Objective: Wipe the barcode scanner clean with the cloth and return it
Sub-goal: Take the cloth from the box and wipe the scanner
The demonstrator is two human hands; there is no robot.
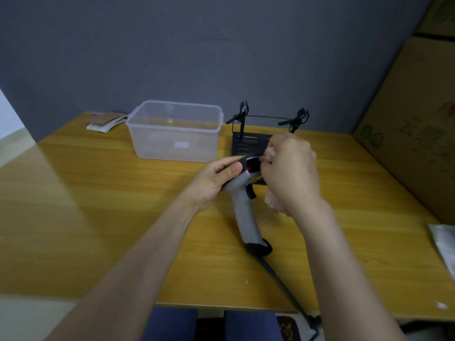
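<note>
The barcode scanner is grey with a black head, a red button and a black foot. It is held above the wooden table, handle pointing toward me, and a dark cable trails off the front edge. My left hand grips the scanner just below its head. My right hand is closed on a pale pink cloth and presses it against the scanner's head, hiding the head's right side. The black stand with two clips sits just behind the hands.
A clear plastic box stands at the back, left of the stand. Papers lie at the back left corner. Cardboard boxes wall the right side. A silvery bag lies at the right edge.
</note>
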